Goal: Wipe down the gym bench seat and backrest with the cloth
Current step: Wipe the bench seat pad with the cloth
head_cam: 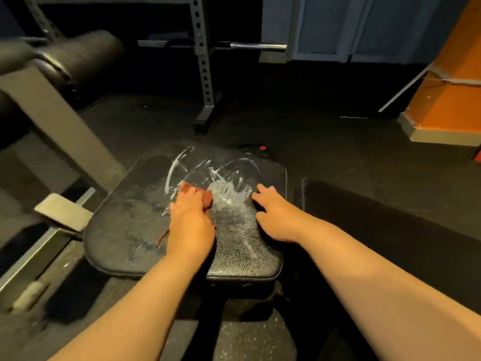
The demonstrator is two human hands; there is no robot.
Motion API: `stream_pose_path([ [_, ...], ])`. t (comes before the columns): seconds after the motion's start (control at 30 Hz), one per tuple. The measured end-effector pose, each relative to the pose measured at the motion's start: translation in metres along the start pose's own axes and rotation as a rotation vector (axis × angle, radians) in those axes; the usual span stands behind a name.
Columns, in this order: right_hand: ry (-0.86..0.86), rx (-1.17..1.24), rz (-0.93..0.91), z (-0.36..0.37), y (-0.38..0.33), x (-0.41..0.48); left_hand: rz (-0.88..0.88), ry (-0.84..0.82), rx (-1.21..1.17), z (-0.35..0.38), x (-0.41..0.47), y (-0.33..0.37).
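The black padded bench seat (125, 230) lies in the middle of the view, streaked with white wet smears toward its far edge. My left hand (190, 217) presses flat on a reddish-brown cloth (207, 199) on the seat's centre; the cloth shows past my fingertips and at my wrist. My right hand (273, 212) rests on the seat to the right of the cloth, fingers spread and straight, holding nothing. The black backrest pad (390, 217) stretches away to the right of the seat.
A grey steel frame beam (65, 131) and black roller pads (86, 56) stand at the left. A perforated rack upright (204, 69) with a barbell (257, 45) is behind. An orange pillar (453, 82) stands at the right. Dark rubber floor surrounds the bench.
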State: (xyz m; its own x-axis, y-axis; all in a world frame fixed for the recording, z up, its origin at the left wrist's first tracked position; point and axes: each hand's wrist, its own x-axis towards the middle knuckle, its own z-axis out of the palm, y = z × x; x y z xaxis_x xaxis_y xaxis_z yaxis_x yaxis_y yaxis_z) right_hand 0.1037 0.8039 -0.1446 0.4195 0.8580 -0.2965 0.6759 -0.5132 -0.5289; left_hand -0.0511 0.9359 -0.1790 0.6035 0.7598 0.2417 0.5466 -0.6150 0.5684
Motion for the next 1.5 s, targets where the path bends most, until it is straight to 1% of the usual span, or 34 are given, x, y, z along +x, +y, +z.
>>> stream_pose_path([
  [0.07,0.034,0.007,0.004,0.001,-0.002,0.003,0.065,-0.033,-0.019,0.012,-0.019,0.017],
  [0.1,0.048,0.031,0.017,0.003,-0.006,0.006,0.115,-0.101,-0.068,0.019,-0.032,0.025],
  [0.17,0.062,0.087,0.041,0.004,-0.005,0.007,0.255,-0.339,-0.135,0.030,-0.054,0.051],
  [0.2,0.054,0.098,0.035,0.004,-0.005,0.008,0.339,-0.433,-0.108,0.030,-0.061,0.059],
  [0.23,0.042,0.097,0.015,0.004,-0.008,0.009,0.414,-0.466,-0.057,0.031,-0.062,0.060],
  [0.27,0.037,0.088,-0.014,0.003,-0.009,0.009,0.453,-0.448,-0.022,0.028,-0.056,0.054],
  [0.3,0.034,0.079,-0.033,0.003,-0.008,0.010,0.433,-0.409,-0.021,0.025,-0.046,0.046],
  [0.37,0.023,0.031,-0.026,0.003,-0.007,0.010,0.267,-0.323,-0.053,0.018,-0.026,0.024],
  [0.43,0.005,-0.009,-0.015,0.005,-0.005,0.007,0.044,-0.132,-0.049,0.010,-0.008,0.002],
  [0.47,0.008,-0.015,-0.024,0.005,-0.005,0.007,-0.044,-0.031,-0.032,0.009,-0.005,-0.004],
  [0.5,0.025,-0.011,-0.037,0.005,-0.005,0.007,-0.100,0.028,-0.006,0.009,-0.006,-0.003],
  [0.53,0.058,-0.002,-0.044,0.005,-0.005,0.007,-0.122,0.030,0.011,0.012,-0.010,0.005],
  [0.57,0.101,0.012,-0.048,0.005,-0.006,0.007,-0.096,-0.017,-0.006,0.016,-0.016,0.015],
  [0.67,0.182,0.029,-0.081,0.006,-0.005,0.014,0.147,-0.276,-0.141,0.028,-0.034,0.039],
  [0.7,0.184,0.037,-0.091,0.006,-0.005,0.017,0.198,-0.345,-0.167,0.029,-0.035,0.039],
  [0.73,0.186,0.049,-0.096,0.007,-0.005,0.018,0.210,-0.367,-0.186,0.026,-0.033,0.035],
  [0.83,0.182,0.084,-0.139,0.009,-0.005,0.019,0.160,-0.292,-0.273,0.013,-0.035,0.021],
  [0.9,0.163,0.086,-0.176,0.012,-0.004,0.018,0.113,-0.276,-0.321,0.007,-0.038,0.019],
  [0.97,0.188,0.076,-0.215,0.014,-0.004,0.018,0.046,-0.269,-0.266,0.002,-0.037,0.017],
  [1.03,0.261,0.037,-0.234,0.013,-0.002,0.020,0.033,-0.226,-0.148,-0.002,-0.034,0.011],
  [1.07,0.281,-0.007,-0.167,0.012,0.000,0.022,0.028,-0.206,-0.085,-0.004,-0.034,0.007],
  [1.1,0.278,-0.040,-0.050,0.009,0.000,0.023,0.019,-0.197,-0.023,-0.006,-0.035,0.003],
  [1.17,0.253,-0.038,0.126,0.006,0.002,0.027,0.004,-0.185,0.074,-0.007,-0.038,-0.003],
  [1.27,0.163,-0.057,0.148,0.003,-0.007,0.017,0.016,-0.159,0.086,-0.010,-0.044,-0.003],
  [1.33,0.058,-0.115,0.122,0.004,-0.012,0.003,-0.017,-0.148,0.081,-0.016,-0.044,-0.004],
  [1.37,0.057,-0.151,0.106,0.005,-0.010,0.001,-0.034,-0.142,0.089,-0.018,-0.043,-0.005],
  [1.4,0.131,-0.174,0.070,0.006,-0.011,-0.001,-0.049,-0.130,0.103,-0.021,-0.043,-0.007],
  [1.43,0.237,-0.167,-0.035,0.008,-0.012,-0.001,-0.063,-0.111,0.118,-0.023,-0.043,-0.008],
  [1.47,0.293,-0.127,-0.223,0.011,-0.015,0.000,-0.082,-0.092,0.127,-0.025,-0.043,-0.009],
  [1.5,0.250,-0.103,-0.427,0.016,-0.017,0.005,-0.100,-0.079,0.131,-0.026,-0.044,-0.009],
])
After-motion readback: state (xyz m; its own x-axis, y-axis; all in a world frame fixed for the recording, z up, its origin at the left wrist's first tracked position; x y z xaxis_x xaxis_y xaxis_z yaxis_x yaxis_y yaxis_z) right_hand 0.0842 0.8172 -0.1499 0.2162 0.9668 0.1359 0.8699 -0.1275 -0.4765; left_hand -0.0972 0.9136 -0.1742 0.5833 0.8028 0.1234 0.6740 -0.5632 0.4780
